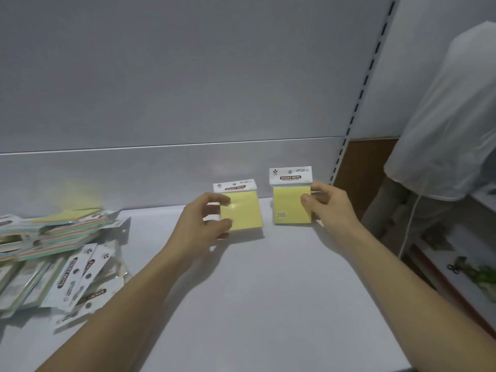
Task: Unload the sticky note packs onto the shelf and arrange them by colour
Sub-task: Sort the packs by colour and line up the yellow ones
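Two yellow sticky note packs with white header cards stand near the back of the white shelf (268,291). My left hand (204,221) grips the left yellow pack (245,213) by its left edge, and the pack leans slightly. My right hand (326,208) holds the right yellow pack (291,208) by its right edge, thumb on its face; it stands upright. A gap separates the two packs. A loose pile of mixed-colour packs (53,251) lies at the shelf's left end.
The grey back panel (188,89) rises behind the shelf, with a slotted upright (346,146) at its right end. Another person in a white shirt (451,130) stands to the right, beside a neighbouring shelf with small items (472,272).
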`<action>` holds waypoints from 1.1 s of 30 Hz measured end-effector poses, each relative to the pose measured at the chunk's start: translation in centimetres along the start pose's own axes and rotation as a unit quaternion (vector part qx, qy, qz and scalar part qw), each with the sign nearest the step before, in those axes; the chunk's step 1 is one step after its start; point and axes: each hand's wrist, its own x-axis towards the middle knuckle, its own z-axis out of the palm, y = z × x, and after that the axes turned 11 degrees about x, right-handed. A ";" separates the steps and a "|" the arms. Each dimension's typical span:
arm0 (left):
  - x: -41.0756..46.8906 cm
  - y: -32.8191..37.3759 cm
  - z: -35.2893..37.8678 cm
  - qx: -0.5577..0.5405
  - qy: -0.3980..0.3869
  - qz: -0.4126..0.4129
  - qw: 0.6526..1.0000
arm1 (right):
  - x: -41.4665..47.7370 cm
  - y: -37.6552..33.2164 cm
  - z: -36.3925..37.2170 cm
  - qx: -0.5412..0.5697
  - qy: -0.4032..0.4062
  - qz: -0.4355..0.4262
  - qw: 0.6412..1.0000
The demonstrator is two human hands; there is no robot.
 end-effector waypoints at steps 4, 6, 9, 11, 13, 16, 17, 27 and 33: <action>0.2 -0.9 1.3 0.061 0.017 0.032 0.997 | 0.6 0.5 -0.7 -0.002 0.070 0.004 0.998; 0.2 -1.3 1.5 0.086 0.015 0.053 0.995 | 1.0 0.6 -0.7 -0.123 0.083 -0.018 0.989; 0.1 -1.8 1.8 0.124 0.010 0.075 0.989 | 1.1 0.4 -0.1 -0.250 0.088 -0.050 0.963; 0.0 -2.1 2.0 0.146 0.011 0.088 0.985 | 1.0 0.6 0.4 -0.289 0.101 -0.065 0.950; -0.1 -2.2 2.2 0.164 0.014 0.094 0.982 | 0.8 0.9 0.7 -0.322 0.115 -0.078 0.937; -0.4 -2.1 2.5 0.209 -0.001 0.095 0.973 | 0.6 1.0 0.7 -0.342 0.119 -0.087 0.928; -0.5 -2.1 2.6 0.224 -0.008 0.099 0.969 | 0.6 1.0 0.7 -0.326 0.117 -0.079 0.935; -0.5 -1.6 2.9 0.371 0.020 0.095 0.924 | -1.1 0.3 0.7 -0.269 0.080 -0.155 0.947; -2.1 -0.8 0.1 0.409 0.028 0.098 0.907 | -4.1 0.1 2.4 -0.343 -0.032 -0.196 0.918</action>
